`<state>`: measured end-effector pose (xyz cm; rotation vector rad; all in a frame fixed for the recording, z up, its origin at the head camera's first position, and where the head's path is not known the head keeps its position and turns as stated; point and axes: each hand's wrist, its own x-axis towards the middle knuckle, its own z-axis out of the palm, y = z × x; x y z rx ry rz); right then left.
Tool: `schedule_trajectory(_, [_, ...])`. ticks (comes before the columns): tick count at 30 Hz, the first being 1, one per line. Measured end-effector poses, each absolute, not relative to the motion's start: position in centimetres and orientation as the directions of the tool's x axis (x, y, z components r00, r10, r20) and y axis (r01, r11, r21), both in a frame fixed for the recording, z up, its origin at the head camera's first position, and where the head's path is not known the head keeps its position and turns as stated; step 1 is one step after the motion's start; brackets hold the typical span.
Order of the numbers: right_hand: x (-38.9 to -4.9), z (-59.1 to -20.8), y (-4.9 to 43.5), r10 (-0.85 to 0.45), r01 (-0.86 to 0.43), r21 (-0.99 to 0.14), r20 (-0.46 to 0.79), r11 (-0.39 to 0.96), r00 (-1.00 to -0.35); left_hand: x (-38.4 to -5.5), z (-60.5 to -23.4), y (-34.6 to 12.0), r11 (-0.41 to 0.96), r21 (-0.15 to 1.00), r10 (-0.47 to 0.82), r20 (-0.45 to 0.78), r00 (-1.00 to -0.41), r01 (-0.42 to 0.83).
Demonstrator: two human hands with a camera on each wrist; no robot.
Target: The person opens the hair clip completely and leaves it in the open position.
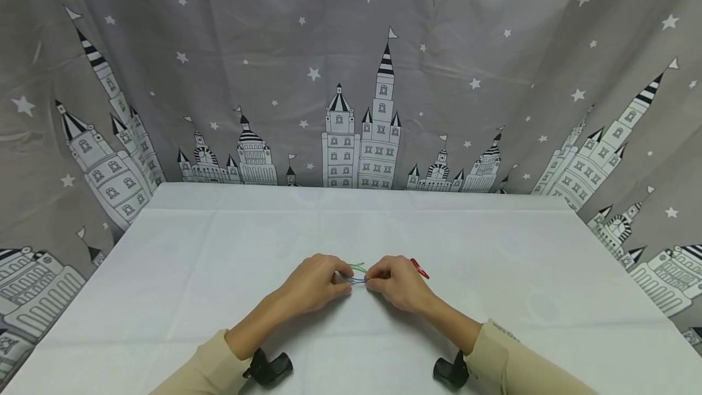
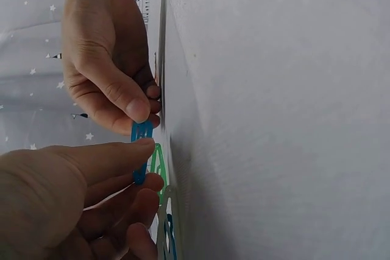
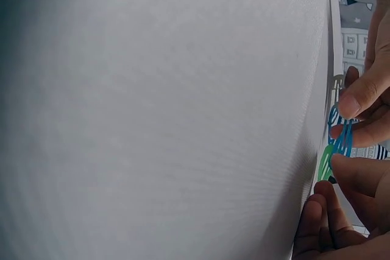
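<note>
Item one: blue clip (image 2: 141,129), one or several laid together, we cannot tell. Place: between the two hands, over the middle of the table (image 1: 181,303). Long axis: crosswise, running from hand to hand, which we judge the relation that governs any pull or turn.

Item two: left hand (image 1: 318,282). Thumb and fingers pinch the clip's left end narrowly; the other fingers curl loosely.

Item three: right hand (image 1: 403,282). Thumb and fingertip pinch the right end, equally narrow. Neither hand is nearer; the clip spans the short gap, an end to each.

Item four: green clip (image 3: 325,158), just beyond the blue one as we view it from the head; whether it is held or lying loose we cannot tell.

Item five: red clip (image 1: 420,268), just past the right hand's far side, contact unclear.

Item six: grey clip (image 2: 161,226), seen below the left fingers in the left wrist view.

Setting: grey backdrop (image 1: 274,47) with printed castles.
</note>
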<state>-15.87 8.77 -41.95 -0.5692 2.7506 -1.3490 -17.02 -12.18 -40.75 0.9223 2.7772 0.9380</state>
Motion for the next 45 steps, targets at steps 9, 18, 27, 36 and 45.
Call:
schedule_trajectory(9, [-15.88,-42.02,8.76,-0.347,-0.323,-0.767,0.140,0.555,-0.927,-17.06,-40.91,-12.18,0.632,0.583,0.554,0.119,-0.824,0.510])
schedule_trajectory(18, [-15.96,-42.17,8.85,-0.336,-0.314,-0.774,0.139,0.549,-0.932,-17.15,-40.82,-12.23,0.621,0.585,0.560,0.134,-0.817,0.522])
schedule_trajectory(27, [-15.85,-42.12,8.79,-0.339,-0.320,-0.757,0.139,0.569,-0.931,-17.05,-40.93,-12.29,0.624,0.583,0.556,0.137,-0.820,0.520])
schedule_trajectory(36, [-15.82,-42.14,8.74,-0.349,-0.317,-0.757,0.126,0.571,-0.929,-16.84,-40.94,-12.27,0.642,0.580,0.538,0.125,-0.834,0.501])
schedule_trajectory(45, [-15.86,-42.05,8.66,-0.352,-0.324,-0.745,0.128,0.584,-0.927,-16.90,-40.93,-12.30,0.642,0.583,0.532,0.129,-0.837,0.498])
